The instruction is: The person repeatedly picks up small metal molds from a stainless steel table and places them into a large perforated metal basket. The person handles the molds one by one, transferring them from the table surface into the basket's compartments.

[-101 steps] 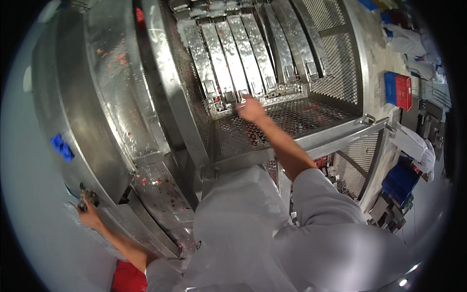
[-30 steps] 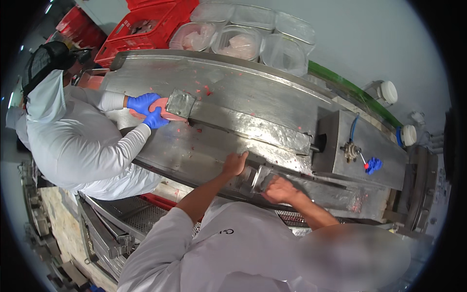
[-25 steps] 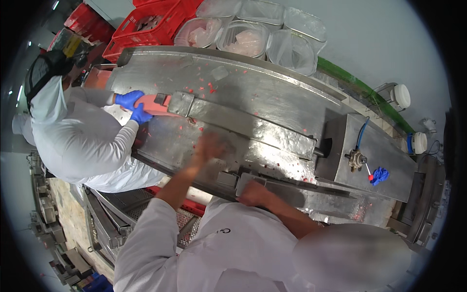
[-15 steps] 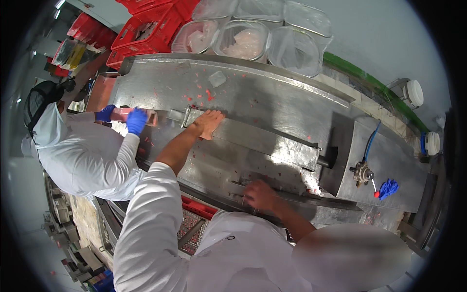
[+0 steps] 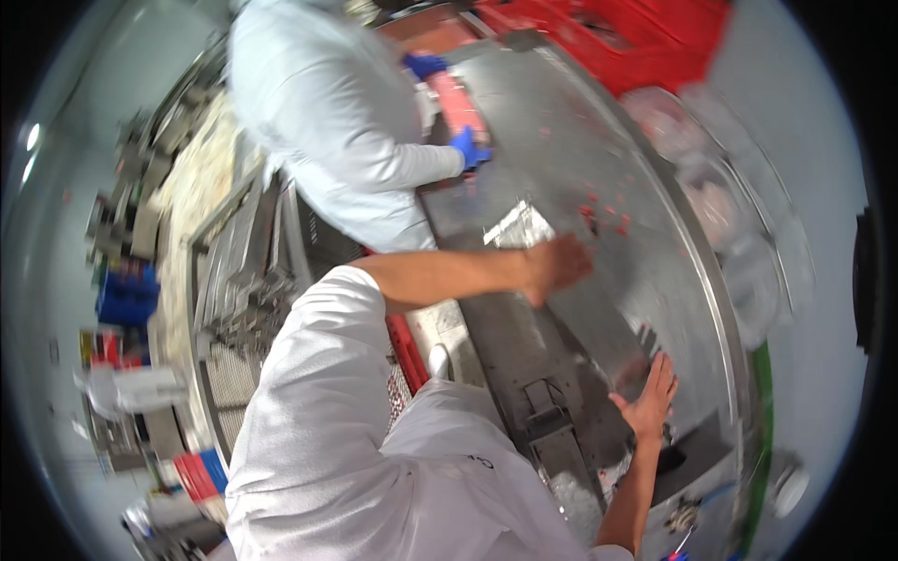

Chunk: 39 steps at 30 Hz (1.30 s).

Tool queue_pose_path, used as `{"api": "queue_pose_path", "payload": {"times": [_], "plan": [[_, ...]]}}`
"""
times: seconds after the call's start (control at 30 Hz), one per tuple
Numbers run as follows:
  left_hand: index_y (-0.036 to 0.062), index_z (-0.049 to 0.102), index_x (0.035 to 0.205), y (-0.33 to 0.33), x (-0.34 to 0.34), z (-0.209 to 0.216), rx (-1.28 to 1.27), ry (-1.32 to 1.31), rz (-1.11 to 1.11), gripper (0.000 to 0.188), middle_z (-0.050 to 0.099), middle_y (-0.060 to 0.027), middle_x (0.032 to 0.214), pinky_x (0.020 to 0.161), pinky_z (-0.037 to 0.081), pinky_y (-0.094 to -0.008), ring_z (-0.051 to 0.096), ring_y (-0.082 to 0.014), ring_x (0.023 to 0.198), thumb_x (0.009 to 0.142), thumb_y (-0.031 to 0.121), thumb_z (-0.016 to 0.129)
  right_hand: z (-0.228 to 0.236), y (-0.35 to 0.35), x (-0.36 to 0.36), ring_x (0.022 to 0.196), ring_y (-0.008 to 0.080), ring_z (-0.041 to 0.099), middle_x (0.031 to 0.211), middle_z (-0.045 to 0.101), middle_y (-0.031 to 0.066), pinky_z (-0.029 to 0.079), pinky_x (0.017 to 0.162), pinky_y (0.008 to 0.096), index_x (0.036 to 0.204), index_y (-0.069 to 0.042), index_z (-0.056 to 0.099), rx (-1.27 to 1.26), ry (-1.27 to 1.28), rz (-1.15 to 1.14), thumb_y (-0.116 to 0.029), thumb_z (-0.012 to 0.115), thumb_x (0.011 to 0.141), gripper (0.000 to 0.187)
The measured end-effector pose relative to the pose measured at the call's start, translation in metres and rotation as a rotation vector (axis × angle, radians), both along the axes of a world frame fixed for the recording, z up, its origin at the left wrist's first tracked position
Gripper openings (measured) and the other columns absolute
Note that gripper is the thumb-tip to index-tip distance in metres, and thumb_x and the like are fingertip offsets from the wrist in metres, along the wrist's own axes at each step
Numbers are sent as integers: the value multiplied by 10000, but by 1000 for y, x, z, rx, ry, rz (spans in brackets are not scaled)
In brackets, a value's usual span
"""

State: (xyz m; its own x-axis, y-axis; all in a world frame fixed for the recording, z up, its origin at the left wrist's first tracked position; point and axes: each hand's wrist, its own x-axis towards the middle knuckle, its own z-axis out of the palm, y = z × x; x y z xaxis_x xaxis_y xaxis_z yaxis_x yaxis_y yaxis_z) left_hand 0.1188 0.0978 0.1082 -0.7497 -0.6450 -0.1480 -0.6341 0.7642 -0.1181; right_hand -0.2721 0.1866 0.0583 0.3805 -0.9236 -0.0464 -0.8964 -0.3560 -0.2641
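A long rectangular metal box (image 5: 591, 323) lies on the steel table, running between my two hands. My left hand (image 5: 559, 266) lies over its far end, fingers stretched out and a little blurred. At the box's near end is my right hand (image 5: 648, 404), fingers spread and thumb apart, with nothing in it. Whether the right palm presses on the metal I cannot tell. A flat metal piece with a wire handle (image 5: 547, 421) rests by the table's front edge. Small red meat scraps (image 5: 622, 222) lie beyond the box.
A co-worker in white, wearing blue gloves (image 5: 470, 148), holds a long pink meat block (image 5: 458, 103) at the table's (image 5: 524, 103) far end. Red crates (image 5: 655, 42) and plastic-lined tubs (image 5: 708, 201) stand along the far side. Metal moulds (image 5: 248, 243) are stacked at left.
The view has swung left. My right hand has come from the table's front edge to the box's near end, its fingers now spread. My left hand stays at the far end.
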Motion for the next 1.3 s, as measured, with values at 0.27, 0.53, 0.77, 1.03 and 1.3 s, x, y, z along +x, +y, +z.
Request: {"api": "queue_pose_path", "payload": {"times": [0.27,0.53,0.77,1.03,1.3], "plan": [[-32,472,1328,363,152,-11,359,262,915,1007,555,-135,1192,967,414,-396,531,-294,1146,459,280,875,-19,39,221,1196,378,520,1202,570,175,335,1098,500,1305,10,499,179,-161,772,-242,912,473,963],[52,611,1243,722,246,31,325,540,1933,756,628,-162,1015,934,432,-465,599,-338,1012,550,229,857,40,231,607,1124,302,563,1161,594,136,342,1098,496,1323,-47,513,247,-80,1642,-271,846,531,887],[-44,455,1349,922,296,-3,-666,63,2351,942,535,-260,1226,1018,373,-527,504,-442,1144,573,348,816,120,495,949,1405,353,401,1383,524,204,237,1214,573,1447,-29,478,-332,-336,2341,-297,780,640,902],[-51,492,1217,1089,598,19,-433,-85,2707,848,602,-265,1164,944,493,-485,569,-446,1141,599,428,819,112,549,1028,1390,399,399,1422,449,230,272,1171,574,1530,-104,351,-53,-656,1996,-251,772,808,850],[23,450,1338,1079,801,-10,-82,-271,2619,912,547,-186,1338,1001,470,-545,541,-369,1267,566,328,830,28,398,896,1394,375,412,1430,464,202,271,1179,572,1524,-131,387,42,-193,1863,-282,753,814,812]]}}
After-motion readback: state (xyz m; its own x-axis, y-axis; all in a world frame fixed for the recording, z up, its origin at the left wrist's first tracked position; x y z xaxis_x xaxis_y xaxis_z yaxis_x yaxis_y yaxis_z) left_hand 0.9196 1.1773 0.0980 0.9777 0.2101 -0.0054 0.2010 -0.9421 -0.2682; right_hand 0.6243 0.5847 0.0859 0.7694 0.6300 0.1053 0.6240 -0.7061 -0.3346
